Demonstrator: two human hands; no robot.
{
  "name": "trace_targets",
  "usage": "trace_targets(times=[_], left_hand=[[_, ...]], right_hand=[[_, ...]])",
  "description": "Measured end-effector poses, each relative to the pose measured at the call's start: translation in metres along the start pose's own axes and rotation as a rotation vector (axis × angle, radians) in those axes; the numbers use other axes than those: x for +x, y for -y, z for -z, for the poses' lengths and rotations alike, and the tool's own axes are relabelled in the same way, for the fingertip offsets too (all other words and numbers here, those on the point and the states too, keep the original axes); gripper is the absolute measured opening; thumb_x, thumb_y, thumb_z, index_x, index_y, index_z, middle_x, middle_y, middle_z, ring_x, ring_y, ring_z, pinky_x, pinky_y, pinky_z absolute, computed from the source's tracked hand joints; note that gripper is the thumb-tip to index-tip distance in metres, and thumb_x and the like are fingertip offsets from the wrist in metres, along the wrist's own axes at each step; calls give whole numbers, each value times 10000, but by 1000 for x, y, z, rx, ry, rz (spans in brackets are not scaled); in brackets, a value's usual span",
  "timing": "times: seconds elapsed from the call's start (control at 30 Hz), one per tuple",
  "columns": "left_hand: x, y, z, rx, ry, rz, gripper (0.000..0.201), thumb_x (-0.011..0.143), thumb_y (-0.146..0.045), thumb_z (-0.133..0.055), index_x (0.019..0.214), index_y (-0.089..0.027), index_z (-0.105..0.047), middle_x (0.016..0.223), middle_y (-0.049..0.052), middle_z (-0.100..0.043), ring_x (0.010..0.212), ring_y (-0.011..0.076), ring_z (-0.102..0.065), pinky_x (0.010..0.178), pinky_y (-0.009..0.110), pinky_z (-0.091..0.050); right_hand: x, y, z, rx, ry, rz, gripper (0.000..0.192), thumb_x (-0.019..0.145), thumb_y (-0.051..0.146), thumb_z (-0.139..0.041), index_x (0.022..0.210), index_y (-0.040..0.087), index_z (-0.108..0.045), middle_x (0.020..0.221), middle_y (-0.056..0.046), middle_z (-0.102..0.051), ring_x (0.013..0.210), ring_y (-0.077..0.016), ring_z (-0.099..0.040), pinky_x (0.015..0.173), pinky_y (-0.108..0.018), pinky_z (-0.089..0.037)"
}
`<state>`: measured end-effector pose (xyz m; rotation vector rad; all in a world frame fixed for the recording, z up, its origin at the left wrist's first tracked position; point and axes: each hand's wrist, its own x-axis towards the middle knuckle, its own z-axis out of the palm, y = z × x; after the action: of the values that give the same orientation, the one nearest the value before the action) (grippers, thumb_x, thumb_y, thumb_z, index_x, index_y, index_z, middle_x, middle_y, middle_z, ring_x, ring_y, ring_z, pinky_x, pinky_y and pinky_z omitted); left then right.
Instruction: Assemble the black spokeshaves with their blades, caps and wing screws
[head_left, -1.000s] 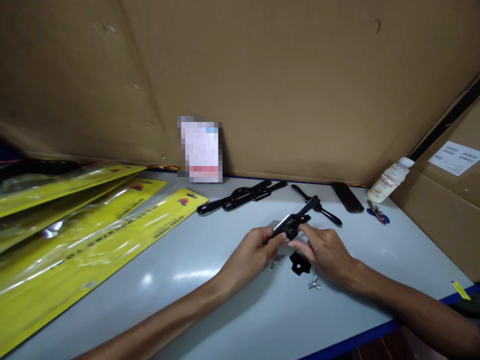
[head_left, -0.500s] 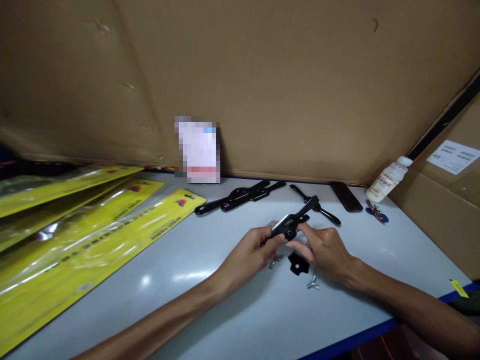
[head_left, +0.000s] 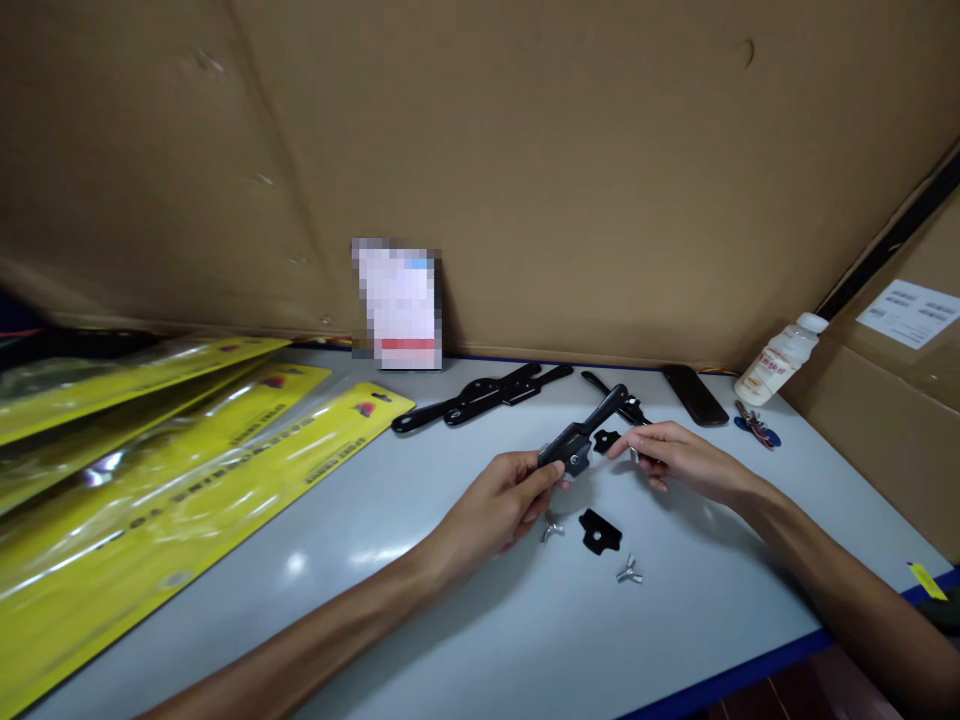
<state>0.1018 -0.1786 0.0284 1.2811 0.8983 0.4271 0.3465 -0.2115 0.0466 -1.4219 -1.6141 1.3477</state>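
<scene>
Left hand (head_left: 501, 495) gripping; right hand (head_left: 679, 455) pinching, both forearms extended

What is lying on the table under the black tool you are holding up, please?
Below the black tool, on the table, lie a flat black plate and two wing nuts. The left hand covers whatever lies directly beneath it.

Pale grey table (head_left: 420, 600) under yellow packets (head_left: 172, 480), black tools (head_left: 480, 395), black plate (head_left: 598, 531), wing nuts (head_left: 628, 571), phone (head_left: 694, 394), bottle (head_left: 780, 360).

The right hand (head_left: 679, 462) has drawn away from the black tool (head_left: 583, 435), pinching a small black piece (head_left: 604, 440).
</scene>
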Motion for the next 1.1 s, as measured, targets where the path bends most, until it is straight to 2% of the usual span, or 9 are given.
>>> trace_targets(times=[0.1,0.2,0.3,0.4,0.5,0.6,0.87,1.1], left_hand=[[-1,-1,0,5,-1,9,310,851,-493,-564,776,-195,-531,494,-119,-361,391,50,-223,393,206,-143],[0,-1,0,25,10,4,326,845,-515,-563,790,-194,-542,493,-120,-360,388,53,-222,390,208,-143],[2,2,-1,70,26,19,305,859,-487,-547,774,-194,-547,479,-118,-353,373,57,-222,380,211,-147],[6,5,-3,116,27,35,261,887,-403,-515,731,-195,-537,453,-109,-358,360,60,-238,386,215,-162],[9,8,-5,153,32,28,262,911,-350,-479,701,-198,-515,440,-105,-354,351,60,-243,396,220,-172],[10,9,-7,191,50,7,275,915,-340,-472,679,-201,-492,447,-100,-361,361,60,-256,409,223,-184],[13,14,-5,205,86,-42,255,874,-380,-486,693,-202,-509,448,-106,-331,389,68,-226,436,237,-184],[19,19,-6,220,99,-72,288,836,-447,-502,685,-202,-498,458,-112,-321,399,63,-222,431,228,-183]], right_hand=[[-2,2,0,-79,-3,71,230,936,339,-559,964,167,-709,651,11,-538,528,-97,-446,466,-227,-375],[-2,4,-5,-83,-154,103,161,884,311,-613,895,164,-679,725,-25,-654,545,-93,-486,489,-233,-397],[-4,9,-17,-84,-309,175,123,824,288,-684,804,175,-638,722,-18,-678,566,-97,-527,533,-244,-436],[-8,14,-34,-211,-386,283,108,816,269,-695,765,183,-654,691,-1,-668,600,-111,-553,566,-256,-437],[-11,14,-48,-362,-388,370,121,857,250,-655,755,187,-661,663,11,-654,599,-113,-551,567,-262,-418],[-11,11,-55,-432,-382,393,118,889,229,-621,782,189,-651,676,16,-650,603,-111,-556,574,-263,-416],[-9,8,-60,-511,-356,437,148,921,196,-583,781,190,-629,669,17,-629,596,-116,-549,578,-268,-408],[-6,2,-61,-722,-321,573,203,984,207,-488,821,179,-605,721,-16,-633,639,-130,-552,600,-269,-419]])
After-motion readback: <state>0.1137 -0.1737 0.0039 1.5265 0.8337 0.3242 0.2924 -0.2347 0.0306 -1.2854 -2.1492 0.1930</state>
